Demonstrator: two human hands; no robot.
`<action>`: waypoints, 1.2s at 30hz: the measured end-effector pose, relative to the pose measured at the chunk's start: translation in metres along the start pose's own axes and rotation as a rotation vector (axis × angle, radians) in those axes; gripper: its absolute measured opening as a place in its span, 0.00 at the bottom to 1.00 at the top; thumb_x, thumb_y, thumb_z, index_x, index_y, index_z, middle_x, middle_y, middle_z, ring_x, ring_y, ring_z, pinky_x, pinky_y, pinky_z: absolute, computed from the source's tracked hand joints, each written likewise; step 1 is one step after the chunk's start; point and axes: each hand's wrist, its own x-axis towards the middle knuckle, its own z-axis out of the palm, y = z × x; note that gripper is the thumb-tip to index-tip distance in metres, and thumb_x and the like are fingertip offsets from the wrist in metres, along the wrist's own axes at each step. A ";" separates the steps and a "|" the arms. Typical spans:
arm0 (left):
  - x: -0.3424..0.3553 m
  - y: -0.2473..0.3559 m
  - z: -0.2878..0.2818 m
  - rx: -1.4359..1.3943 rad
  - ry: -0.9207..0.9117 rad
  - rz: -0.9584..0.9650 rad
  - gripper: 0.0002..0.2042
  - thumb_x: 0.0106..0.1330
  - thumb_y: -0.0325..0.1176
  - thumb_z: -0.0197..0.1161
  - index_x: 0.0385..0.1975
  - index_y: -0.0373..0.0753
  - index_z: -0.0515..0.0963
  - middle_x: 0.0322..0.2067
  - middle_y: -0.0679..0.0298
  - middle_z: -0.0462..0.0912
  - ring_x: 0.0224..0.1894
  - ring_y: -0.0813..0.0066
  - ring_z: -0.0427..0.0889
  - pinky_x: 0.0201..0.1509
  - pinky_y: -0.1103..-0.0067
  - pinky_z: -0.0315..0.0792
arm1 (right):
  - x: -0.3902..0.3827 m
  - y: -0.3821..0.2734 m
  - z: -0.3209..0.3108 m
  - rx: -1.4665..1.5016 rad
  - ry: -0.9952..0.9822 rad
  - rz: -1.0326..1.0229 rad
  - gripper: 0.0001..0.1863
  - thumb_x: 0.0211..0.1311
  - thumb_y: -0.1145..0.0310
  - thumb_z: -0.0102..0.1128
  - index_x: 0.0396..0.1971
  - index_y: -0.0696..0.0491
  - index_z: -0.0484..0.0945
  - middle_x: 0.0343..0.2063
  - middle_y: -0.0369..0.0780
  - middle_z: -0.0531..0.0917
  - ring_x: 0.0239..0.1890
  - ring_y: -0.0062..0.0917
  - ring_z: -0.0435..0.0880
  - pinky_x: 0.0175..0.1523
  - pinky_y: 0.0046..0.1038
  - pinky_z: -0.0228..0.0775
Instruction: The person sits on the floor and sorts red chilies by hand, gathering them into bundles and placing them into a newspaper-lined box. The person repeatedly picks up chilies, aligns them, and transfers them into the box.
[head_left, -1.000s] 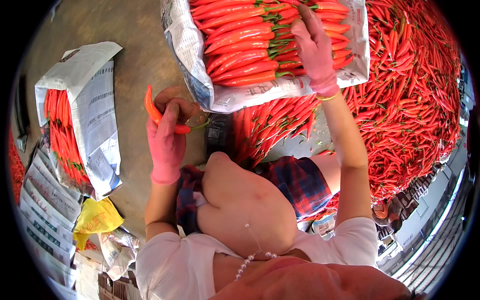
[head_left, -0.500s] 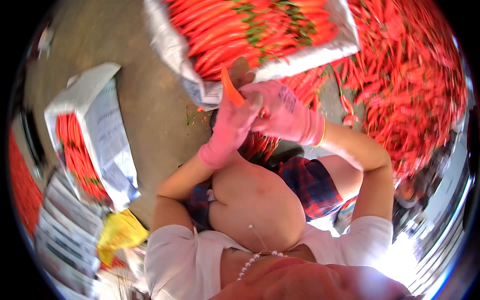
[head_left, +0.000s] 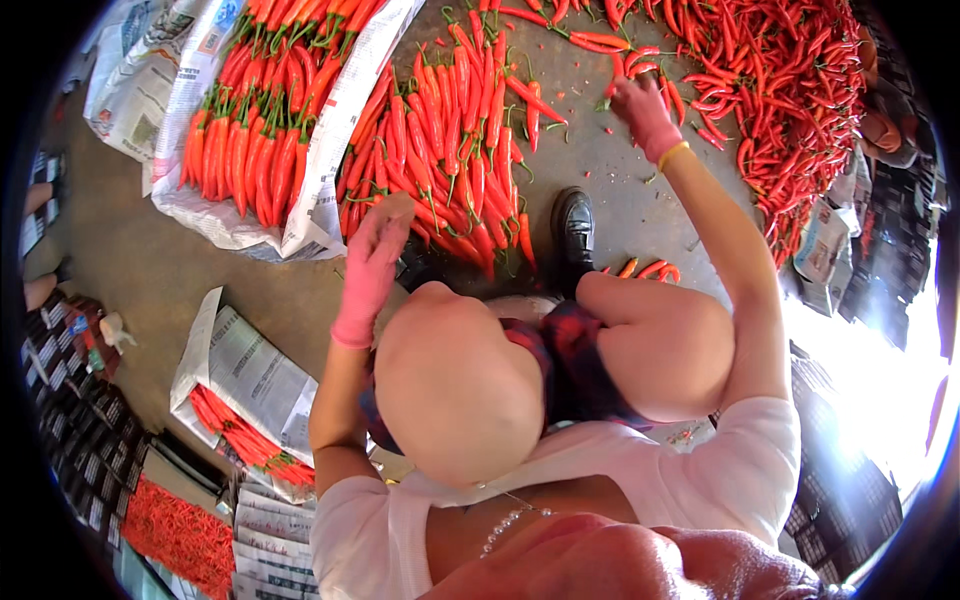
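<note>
My left hand [head_left: 368, 275], in a pink glove with bare-looking fingertips, is raised beside my knee with its fingers stretched out and nothing in them. It is near the corner of a newspaper-lined box [head_left: 325, 190] packed with rows of red chili peppers [head_left: 262, 165]. My right hand [head_left: 648, 115], gloved in pink too, reaches far forward with its fingers apart. Right by its fingertips is a red chili pepper [head_left: 616, 68]; whether they touch is hard to see. Between my hands lies a heap of chili peppers with green stems [head_left: 455, 135], in front of my feet.
A large pile of red chili peppers [head_left: 790, 90] spreads at the far right. To my left stands a smaller paper-lined box [head_left: 262, 365] with chili peppers, near stacked newspapers [head_left: 270, 545]. My black shoe [head_left: 573, 228] is on the floor beside the heap.
My hands were together in front of me with an orange-red chili pepper. They have parted: the right stretched forward to the right, the left moved left and emptied. The view has turned.
</note>
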 end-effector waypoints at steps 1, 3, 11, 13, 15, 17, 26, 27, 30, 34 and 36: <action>0.001 0.005 0.001 0.023 0.019 0.000 0.18 0.74 0.31 0.52 0.59 0.27 0.69 0.53 0.57 0.77 0.58 0.70 0.75 0.66 0.75 0.66 | 0.021 -0.009 0.006 0.464 -0.030 0.219 0.16 0.62 0.66 0.59 0.49 0.52 0.77 0.44 0.43 0.82 0.43 0.34 0.83 0.50 0.36 0.76; 0.010 0.010 0.004 0.134 0.036 0.056 0.18 0.73 0.30 0.53 0.58 0.27 0.71 0.50 0.58 0.78 0.54 0.73 0.75 0.62 0.78 0.67 | 0.059 -0.041 0.028 0.760 -0.054 0.252 0.16 0.63 0.62 0.59 0.49 0.50 0.77 0.45 0.46 0.82 0.45 0.39 0.84 0.51 0.39 0.76; 0.232 0.007 0.059 1.105 -0.051 0.872 0.16 0.65 0.37 0.61 0.50 0.39 0.78 0.49 0.52 0.80 0.53 0.53 0.78 0.61 0.64 0.70 | 0.091 -0.076 0.099 0.127 -0.290 0.099 0.25 0.59 0.59 0.59 0.53 0.56 0.67 0.37 0.53 0.84 0.43 0.46 0.84 0.49 0.40 0.76; 0.266 -0.010 0.072 1.448 -0.080 0.849 0.21 0.67 0.44 0.57 0.56 0.41 0.75 0.60 0.54 0.71 0.63 0.51 0.68 0.67 0.54 0.60 | 0.075 -0.056 0.079 0.265 -0.321 0.209 0.22 0.57 0.60 0.61 0.48 0.56 0.72 0.35 0.52 0.84 0.42 0.47 0.84 0.47 0.40 0.76; 0.275 -0.060 0.072 1.657 -0.059 0.827 0.24 0.66 0.45 0.57 0.60 0.42 0.72 0.65 0.55 0.66 0.66 0.47 0.63 0.67 0.49 0.57 | 0.056 -0.027 0.057 0.489 -0.234 0.183 0.18 0.53 0.60 0.64 0.40 0.57 0.78 0.30 0.49 0.84 0.35 0.40 0.85 0.42 0.38 0.74; 0.260 -0.078 0.082 1.520 -0.157 0.826 0.29 0.65 0.50 0.58 0.64 0.44 0.68 0.67 0.56 0.63 0.67 0.45 0.61 0.68 0.45 0.52 | 0.025 0.009 0.047 0.906 -0.203 0.410 0.16 0.53 0.61 0.65 0.36 0.58 0.81 0.23 0.43 0.82 0.28 0.27 0.80 0.38 0.32 0.72; 0.365 0.009 0.099 1.234 0.102 0.659 0.21 0.65 0.44 0.56 0.56 0.44 0.77 0.54 0.52 0.77 0.54 0.52 0.77 0.57 0.63 0.70 | 0.044 0.002 0.027 1.021 0.103 0.038 0.17 0.64 0.72 0.58 0.52 0.59 0.78 0.27 0.31 0.79 0.31 0.12 0.74 0.37 0.18 0.68; 0.394 0.010 0.094 1.256 0.185 0.645 0.21 0.66 0.44 0.56 0.56 0.44 0.76 0.54 0.52 0.77 0.55 0.51 0.77 0.58 0.63 0.70 | 0.063 -0.006 0.025 1.182 0.050 0.071 0.17 0.64 0.71 0.57 0.52 0.57 0.79 0.27 0.31 0.78 0.31 0.12 0.74 0.36 0.19 0.68; 0.438 -0.006 0.087 1.080 -0.085 0.540 0.21 0.67 0.39 0.54 0.60 0.45 0.74 0.53 0.53 0.77 0.57 0.53 0.75 0.62 0.69 0.69 | 0.137 -0.027 0.018 1.292 0.075 0.041 0.16 0.64 0.69 0.56 0.49 0.57 0.81 0.26 0.31 0.77 0.31 0.13 0.74 0.38 0.21 0.70; 0.411 -0.005 0.149 1.186 -0.160 0.402 0.23 0.64 0.44 0.54 0.59 0.48 0.74 0.58 0.55 0.74 0.60 0.55 0.74 0.64 0.67 0.67 | 0.194 0.083 0.079 0.837 0.290 0.183 0.15 0.63 0.71 0.53 0.48 0.54 0.81 0.28 0.37 0.82 0.31 0.22 0.79 0.39 0.26 0.73; 0.390 -0.013 0.094 1.339 -0.051 0.367 0.23 0.65 0.43 0.53 0.60 0.48 0.74 0.59 0.54 0.73 0.59 0.54 0.76 0.63 0.66 0.68 | 0.188 0.097 0.085 0.744 0.262 0.284 0.17 0.61 0.72 0.52 0.50 0.52 0.80 0.32 0.42 0.84 0.34 0.28 0.82 0.43 0.30 0.75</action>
